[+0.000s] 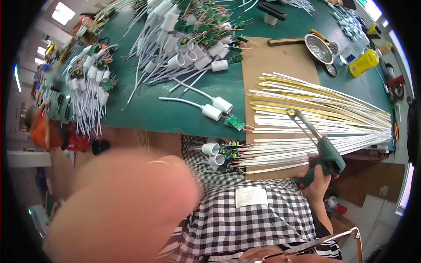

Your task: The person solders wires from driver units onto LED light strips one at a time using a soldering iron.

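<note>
Blurred left hand (123,206) close to the lens — grip impossible to tell. Right hand (316,182) clenched around green soldering gun (326,153) — tip over pale strips (315,118) on green desk (175,109).

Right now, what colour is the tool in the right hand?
Dark green, with a metal tip: the soldering gun in the right hand, head view.
</note>
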The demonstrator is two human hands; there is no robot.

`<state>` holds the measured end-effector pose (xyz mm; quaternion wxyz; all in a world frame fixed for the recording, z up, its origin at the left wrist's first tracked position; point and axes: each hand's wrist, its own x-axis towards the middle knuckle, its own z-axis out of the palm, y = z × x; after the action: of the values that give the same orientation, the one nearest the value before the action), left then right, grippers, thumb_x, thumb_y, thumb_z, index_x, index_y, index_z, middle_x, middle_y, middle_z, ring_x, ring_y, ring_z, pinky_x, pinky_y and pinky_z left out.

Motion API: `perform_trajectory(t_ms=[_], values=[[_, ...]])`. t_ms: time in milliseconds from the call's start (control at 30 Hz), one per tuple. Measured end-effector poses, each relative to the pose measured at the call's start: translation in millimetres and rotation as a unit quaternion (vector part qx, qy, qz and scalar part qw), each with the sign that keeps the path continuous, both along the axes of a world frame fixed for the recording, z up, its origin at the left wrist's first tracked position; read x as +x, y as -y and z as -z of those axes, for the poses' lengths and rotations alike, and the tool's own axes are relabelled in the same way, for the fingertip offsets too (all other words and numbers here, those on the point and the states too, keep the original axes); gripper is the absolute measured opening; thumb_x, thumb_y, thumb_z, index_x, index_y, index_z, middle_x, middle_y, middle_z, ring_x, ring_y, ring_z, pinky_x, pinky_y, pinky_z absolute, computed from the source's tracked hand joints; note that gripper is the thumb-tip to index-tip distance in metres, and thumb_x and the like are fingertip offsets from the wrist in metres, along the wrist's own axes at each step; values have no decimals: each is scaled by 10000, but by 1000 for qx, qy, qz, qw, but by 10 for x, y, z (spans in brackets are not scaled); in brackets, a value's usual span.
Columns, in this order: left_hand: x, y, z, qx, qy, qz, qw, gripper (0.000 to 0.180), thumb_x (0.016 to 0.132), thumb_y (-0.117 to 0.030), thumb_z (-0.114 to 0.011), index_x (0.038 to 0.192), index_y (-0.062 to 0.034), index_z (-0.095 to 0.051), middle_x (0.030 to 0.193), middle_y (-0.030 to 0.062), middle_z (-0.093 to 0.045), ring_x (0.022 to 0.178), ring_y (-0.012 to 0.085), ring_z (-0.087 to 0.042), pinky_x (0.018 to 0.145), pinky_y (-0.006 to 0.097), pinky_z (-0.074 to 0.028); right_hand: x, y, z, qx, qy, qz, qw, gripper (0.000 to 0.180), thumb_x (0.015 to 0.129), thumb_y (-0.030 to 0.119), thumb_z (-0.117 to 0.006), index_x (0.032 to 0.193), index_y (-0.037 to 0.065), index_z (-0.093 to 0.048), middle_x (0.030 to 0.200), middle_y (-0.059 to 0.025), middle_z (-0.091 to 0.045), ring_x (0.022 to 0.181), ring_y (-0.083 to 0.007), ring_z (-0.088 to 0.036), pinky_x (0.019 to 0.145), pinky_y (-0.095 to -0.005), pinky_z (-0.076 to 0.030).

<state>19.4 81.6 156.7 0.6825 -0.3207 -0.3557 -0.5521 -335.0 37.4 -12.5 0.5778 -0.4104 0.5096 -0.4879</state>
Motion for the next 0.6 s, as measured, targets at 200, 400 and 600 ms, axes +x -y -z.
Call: perform_trajectory(t_ms=[200,400,600], values=[[351,-432,-432,-123,167,103,973,154,917,-71,-539,862,29,-642,767,147,-688,660,202,-688,601,322,-567,18,23,-32,-30,-10,-43,999,358,989,135,-516,1278,-76,-530,1122,-149,-670,693,-167,-651,649,-302,-552],[361,916,373,25,341,-741,578,94,878,-58,-661,943,-22,-718,948,99,-719,850,232,-679,795,377,-529,38,-17,-41,-42,16,-32,998,380,985,176,-552,1284,-58,-541,1050,-130,-678,696,-160,-648,653,-297,-554],[930,1745,1219,132,533,-820,162,191,801,-151,-797,989,-136,-768,951,37,-662,933,271,-588,832,401,-439,3,-39,3,-21,-8,-7,1000,374,999,200,-539,1262,-65,-547,909,-133,-654,660,-161,-603,628,-312,-523]])
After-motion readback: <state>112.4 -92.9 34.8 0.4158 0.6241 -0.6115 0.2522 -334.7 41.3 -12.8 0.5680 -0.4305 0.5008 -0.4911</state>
